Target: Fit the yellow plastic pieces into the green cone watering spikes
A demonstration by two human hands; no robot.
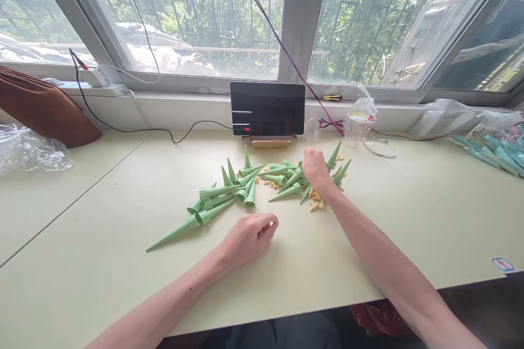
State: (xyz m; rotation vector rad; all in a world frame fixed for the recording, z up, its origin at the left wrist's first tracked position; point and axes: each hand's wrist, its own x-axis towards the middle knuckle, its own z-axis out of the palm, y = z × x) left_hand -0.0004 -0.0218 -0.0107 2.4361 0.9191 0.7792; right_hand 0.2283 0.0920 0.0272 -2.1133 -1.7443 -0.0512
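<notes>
Reaching among green spikes [289, 191], right hand [317, 168], grip hidden; left hand [251, 233] loosely curled, any hold unclear.

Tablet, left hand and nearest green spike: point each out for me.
Tablet [268, 109], head view: middle of its dark face.
Left hand [246, 234], head view: back of the hand.
Nearest green spike [175, 233], head view: its tapered shaft.

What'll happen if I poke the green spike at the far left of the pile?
The green spike looks like stiff plastic, so it probably won't flop. Its wide end looks hollow, so it's likely light. Being pointy, it might roll in a curve.
</notes>
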